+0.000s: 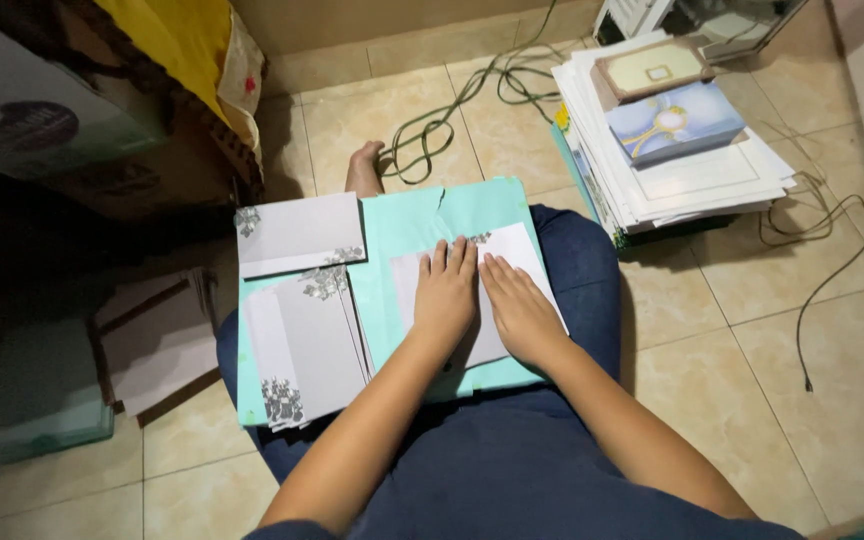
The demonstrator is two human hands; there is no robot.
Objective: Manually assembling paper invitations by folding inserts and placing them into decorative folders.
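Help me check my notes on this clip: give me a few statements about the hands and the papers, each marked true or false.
1. Both hands press flat on a white sheet. True: the left hand and right hand lie side by side on it.
2. The sheet lies on a red folder. False: it lies on a teal folder across the lap.
3. Grey patterned cards lie left of the hands. True.
4. The paper stack on the floor is left of the person. False: it is to the right.
5. The right hand holds a pen. False: its fingers are flat and hold nothing.
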